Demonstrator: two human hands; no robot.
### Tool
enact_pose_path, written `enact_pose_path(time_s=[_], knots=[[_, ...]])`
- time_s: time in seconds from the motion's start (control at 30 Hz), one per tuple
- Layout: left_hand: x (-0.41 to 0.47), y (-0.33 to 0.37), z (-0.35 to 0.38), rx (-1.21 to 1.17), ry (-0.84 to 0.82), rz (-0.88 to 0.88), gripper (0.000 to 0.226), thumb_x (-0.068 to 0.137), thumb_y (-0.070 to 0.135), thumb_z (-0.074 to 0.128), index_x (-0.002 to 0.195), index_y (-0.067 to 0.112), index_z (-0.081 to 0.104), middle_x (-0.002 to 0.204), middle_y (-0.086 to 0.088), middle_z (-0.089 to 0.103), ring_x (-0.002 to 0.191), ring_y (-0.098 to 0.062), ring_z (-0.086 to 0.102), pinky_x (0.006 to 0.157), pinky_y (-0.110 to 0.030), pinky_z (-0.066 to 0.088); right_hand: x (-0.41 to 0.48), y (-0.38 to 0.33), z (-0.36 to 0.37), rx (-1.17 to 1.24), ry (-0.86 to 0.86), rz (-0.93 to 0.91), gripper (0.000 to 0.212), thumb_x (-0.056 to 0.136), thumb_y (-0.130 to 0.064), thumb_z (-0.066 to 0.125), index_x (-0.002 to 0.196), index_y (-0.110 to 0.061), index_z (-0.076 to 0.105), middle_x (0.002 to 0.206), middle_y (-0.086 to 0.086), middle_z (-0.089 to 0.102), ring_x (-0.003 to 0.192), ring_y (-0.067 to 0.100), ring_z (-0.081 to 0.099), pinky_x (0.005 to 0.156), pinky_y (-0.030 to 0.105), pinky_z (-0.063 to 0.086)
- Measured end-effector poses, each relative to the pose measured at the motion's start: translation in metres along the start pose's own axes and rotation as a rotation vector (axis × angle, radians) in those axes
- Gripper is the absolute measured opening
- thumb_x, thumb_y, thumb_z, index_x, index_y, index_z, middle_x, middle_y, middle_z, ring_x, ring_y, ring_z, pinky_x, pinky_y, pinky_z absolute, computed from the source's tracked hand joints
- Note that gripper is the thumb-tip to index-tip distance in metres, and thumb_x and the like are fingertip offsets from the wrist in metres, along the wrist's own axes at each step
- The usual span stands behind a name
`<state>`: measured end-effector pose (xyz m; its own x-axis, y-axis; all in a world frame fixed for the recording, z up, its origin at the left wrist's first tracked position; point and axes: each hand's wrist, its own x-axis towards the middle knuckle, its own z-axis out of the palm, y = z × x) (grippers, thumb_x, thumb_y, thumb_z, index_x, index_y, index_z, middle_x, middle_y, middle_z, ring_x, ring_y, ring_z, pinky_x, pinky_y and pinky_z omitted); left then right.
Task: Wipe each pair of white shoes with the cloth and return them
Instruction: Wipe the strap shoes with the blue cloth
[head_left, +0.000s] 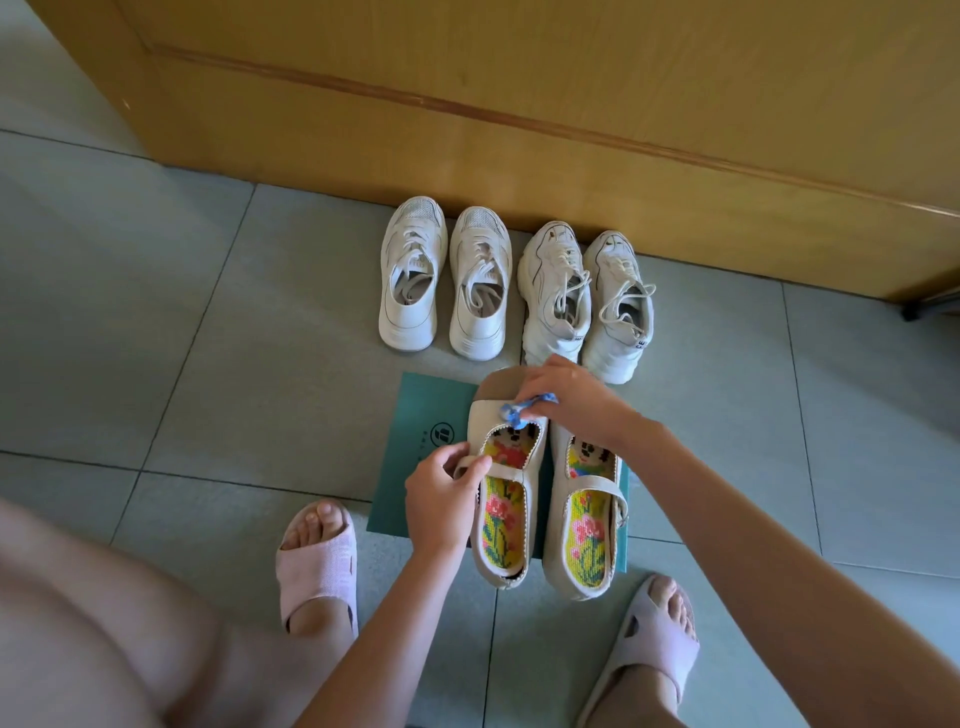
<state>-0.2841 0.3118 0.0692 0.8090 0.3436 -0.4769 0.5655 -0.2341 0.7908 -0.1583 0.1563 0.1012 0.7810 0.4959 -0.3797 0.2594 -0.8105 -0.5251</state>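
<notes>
A person crouched on a grey tiled floor (208, 364) wipes a cream strap shoe with a floral cross-stitch insole (506, 499); the left hand (441, 499) has its grip closed on the strap, and the right hand (566, 397) presses a bunched blue cloth (519, 410) on the toe. Its mate (584, 525) rests just right of the held shoe on a teal card sheet (415, 415) bearing a round logo, its writing unreadable. Beyond wait two pairs of white lace-up trainers (441, 280) (587, 301), one heel tab lettered "CE". Gripped only by its strap, the shoe could twist or drop under hard rubbing.
</notes>
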Motion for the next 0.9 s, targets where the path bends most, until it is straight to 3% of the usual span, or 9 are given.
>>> enact_pose_path(time_s=[0.2, 0.3, 0.37, 0.47, 0.63, 0.8, 0.9], knots=[[0.000, 0.000, 0.000, -0.008, -0.006, 0.003, 0.031, 0.082, 0.032, 0.069, 0.108, 0.015, 0.069, 0.091, 0.004, 0.070, 0.080, -0.006, 0.065, 0.066, -0.015, 0.050, -0.016, 0.016, -0.009, 0.064, 0.080, 0.169, 0.018, 0.083, -0.024, 0.068, 0.100, -0.020, 0.072, 0.092, -0.006, 0.062, 0.090, 0.013, 0.052, 0.079, 0.027, 0.042], [0.000, -0.001, 0.000, -0.014, -0.007, 0.002, 0.030, 0.083, 0.031, 0.068, 0.108, 0.015, 0.069, 0.090, 0.004, 0.070, 0.080, -0.006, 0.065, 0.066, -0.016, 0.050, -0.022, 0.009, -0.014, 0.400, 0.247, 0.288, 0.019, 0.084, -0.016, 0.068, 0.103, -0.012, 0.070, 0.083, -0.003, 0.062, 0.077, 0.012, 0.057, 0.067, 0.014, 0.042], [0.000, -0.001, 0.000, -0.010, -0.008, 0.008, 0.029, 0.083, 0.031, 0.068, 0.108, 0.015, 0.069, 0.089, 0.005, 0.069, 0.079, -0.005, 0.064, 0.064, -0.013, 0.048, -0.017, 0.000, -0.010, 0.533, 0.392, 0.329, 0.023, 0.085, -0.015, 0.067, 0.107, -0.010, 0.069, 0.089, 0.002, 0.064, 0.078, 0.015, 0.058, 0.068, 0.017, 0.044], [0.000, 0.000, 0.000, 0.002, -0.012, 0.021, 0.028, 0.084, 0.029, 0.067, 0.108, 0.015, 0.069, 0.087, 0.007, 0.068, 0.077, 0.001, 0.062, 0.061, -0.009, 0.044, -0.006, -0.013, 0.010, 0.473, 0.404, 0.387, 0.025, 0.086, -0.020, 0.065, 0.110, -0.013, 0.069, 0.098, 0.003, 0.066, 0.086, 0.017, 0.059, 0.076, 0.030, 0.048], [0.001, 0.001, -0.001, 0.020, -0.019, 0.022, 0.025, 0.085, 0.028, 0.067, 0.107, 0.017, 0.069, 0.085, 0.010, 0.066, 0.075, 0.005, 0.059, 0.059, -0.006, 0.041, -0.016, -0.025, 0.045, 0.232, 0.558, 0.382, 0.018, 0.089, -0.017, 0.060, 0.103, -0.015, 0.071, 0.102, 0.002, 0.065, 0.101, 0.022, 0.051, 0.070, 0.030, 0.039], [0.000, 0.000, -0.002, 0.014, -0.020, 0.032, 0.021, 0.086, 0.026, 0.065, 0.104, 0.016, 0.070, 0.082, 0.009, 0.066, 0.074, 0.003, 0.061, 0.059, -0.008, 0.041, -0.037, -0.033, 0.060, 0.215, 0.579, 0.436, 0.020, 0.091, -0.020, 0.057, 0.104, -0.013, 0.070, 0.096, 0.001, 0.064, 0.093, 0.020, 0.054, 0.065, 0.029, 0.039], [0.001, 0.000, -0.002, 0.016, -0.023, 0.034, 0.022, 0.086, 0.026, 0.065, 0.104, 0.015, 0.070, 0.084, 0.007, 0.068, 0.074, 0.002, 0.062, 0.060, -0.010, 0.043, -0.043, -0.038, 0.056, 0.354, 0.568, 0.491, 0.016, 0.091, -0.021, 0.057, 0.100, -0.015, 0.069, 0.089, 0.000, 0.063, 0.080, 0.018, 0.056, 0.063, 0.028, 0.039]])
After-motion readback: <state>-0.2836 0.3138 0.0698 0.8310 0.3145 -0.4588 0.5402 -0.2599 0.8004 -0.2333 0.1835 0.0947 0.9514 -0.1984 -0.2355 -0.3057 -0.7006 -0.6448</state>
